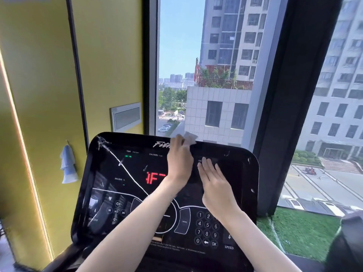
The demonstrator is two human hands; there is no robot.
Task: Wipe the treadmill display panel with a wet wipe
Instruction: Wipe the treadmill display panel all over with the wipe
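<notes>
The black glossy treadmill display panel [110,173] fills the lower middle, with red lit digits, white markings and a number keypad. My left hand [179,160] is at the panel's upper edge and grips a white wet wipe [190,138], which sticks out above the fingers against the top rim. My right hand [214,180] lies flat with straight fingers on the panel's right half, just right of the left hand. Both forearms cross the lower part of the panel and hide some controls.
A yellow wall [49,75] stands on the left with a white cloth [67,164] hanging from a hook. A tall window [196,65] and dark frame [290,95] lie behind the panel. Green artificial turf [302,232] covers the sill at right.
</notes>
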